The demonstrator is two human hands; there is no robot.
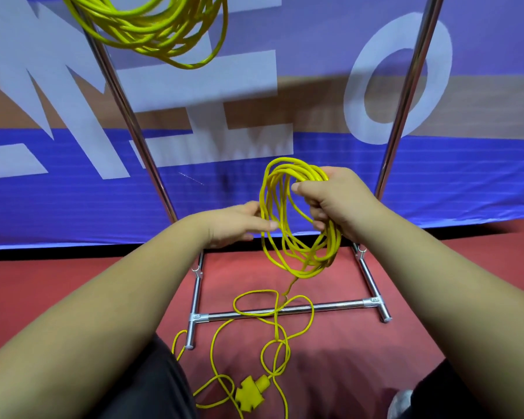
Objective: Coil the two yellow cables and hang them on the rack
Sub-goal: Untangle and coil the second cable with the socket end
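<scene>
Cable like this: probably light, limp, springy; best taken across all turns together. At the rack's (pixel 127 116) upper left, hung coil (pixel 152 28), glossy yellow, many slack turns. Left hand (pixel 233 222) spread, fingertips (pixel 271 225) touching the left side of the second coil (pixel 274 207). Below, socket block (pixel 250 390) and loose tail (pixel 312 313) on the red floor (pixel 339 343), crossing the rack's front bar (pixel 330 308). Right hand (pixel 342 201) wrapped round the bunched turns at that coil's right.

Yellow cable (pixel 297 219); chrome rack (pixel 285 311); red floor (pixel 375 358); blue-white banner (pixel 315 71).
</scene>
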